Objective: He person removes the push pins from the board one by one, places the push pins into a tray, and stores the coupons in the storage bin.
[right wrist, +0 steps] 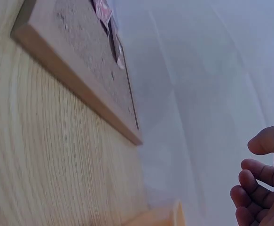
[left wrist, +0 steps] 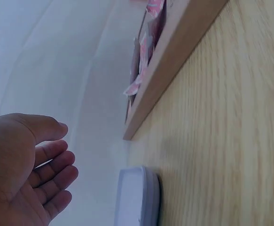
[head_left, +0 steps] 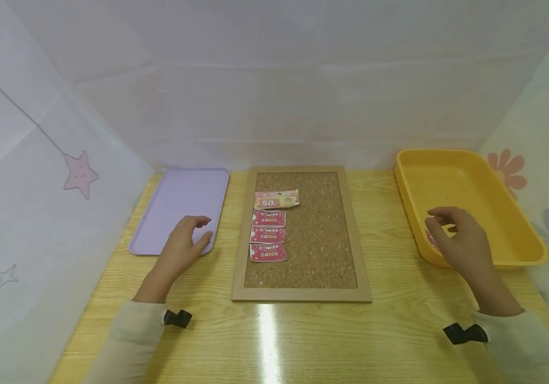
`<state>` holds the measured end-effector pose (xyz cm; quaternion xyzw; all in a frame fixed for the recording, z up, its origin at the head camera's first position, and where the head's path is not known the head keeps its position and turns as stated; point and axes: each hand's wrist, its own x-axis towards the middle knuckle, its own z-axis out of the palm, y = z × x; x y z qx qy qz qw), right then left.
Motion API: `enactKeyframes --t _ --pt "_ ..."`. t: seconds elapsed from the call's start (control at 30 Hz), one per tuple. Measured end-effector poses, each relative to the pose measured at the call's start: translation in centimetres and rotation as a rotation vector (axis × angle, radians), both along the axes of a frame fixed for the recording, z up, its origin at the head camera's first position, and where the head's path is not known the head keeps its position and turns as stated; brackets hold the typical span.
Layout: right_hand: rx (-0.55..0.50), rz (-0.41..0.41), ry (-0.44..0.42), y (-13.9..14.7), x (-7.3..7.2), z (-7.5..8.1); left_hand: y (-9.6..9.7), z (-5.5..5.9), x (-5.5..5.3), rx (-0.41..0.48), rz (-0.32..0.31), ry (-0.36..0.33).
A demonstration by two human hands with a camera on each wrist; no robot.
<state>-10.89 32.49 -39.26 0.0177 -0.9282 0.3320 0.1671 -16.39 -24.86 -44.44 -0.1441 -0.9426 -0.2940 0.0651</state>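
My left hand point(head_left: 183, 242) hovers over the front right corner of the lilac tray point(head_left: 183, 200), thumb and fingers apart with nothing between them; the left wrist view shows its bare palm. At the near left edge of the yellow bin point(head_left: 476, 197), my right hand point(head_left: 461, 240) is held loosely curled and holds nothing. Partly hidden behind it, a red printed paper point(head_left: 432, 241) shows inside the bin. On the wood-framed cork board point(head_left: 317, 234) between the hands, several coupons are pinned in a column at the left: a larger one point(head_left: 276, 199) on top, smaller red ones point(head_left: 268, 235) below.
The wooden table point(head_left: 303, 341) carries tray, board and bin side by side. A pale curtain point(head_left: 274, 106) stands behind them and along both sides. The board's raised frame point(right wrist: 75, 80) and the bin's high wall stand above the tabletop.
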Motion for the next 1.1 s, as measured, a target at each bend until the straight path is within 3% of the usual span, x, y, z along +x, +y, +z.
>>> enactKeyframes --t 0.37,0.63,1.1 --pt "-0.074 0.156 0.032 -5.9 -1.2 -0.7 2.4 1.2 0.8 0.03 -0.048 0.004" --pt "-0.093 0.226 0.022 -8.6 -2.0 -1.3 3.5 0.7 0.8 0.048 -0.085 -0.006" --pt "-0.083 0.229 0.025 -10.5 -2.2 -1.9 4.6 0.3 0.8 0.057 -0.09 0.01"
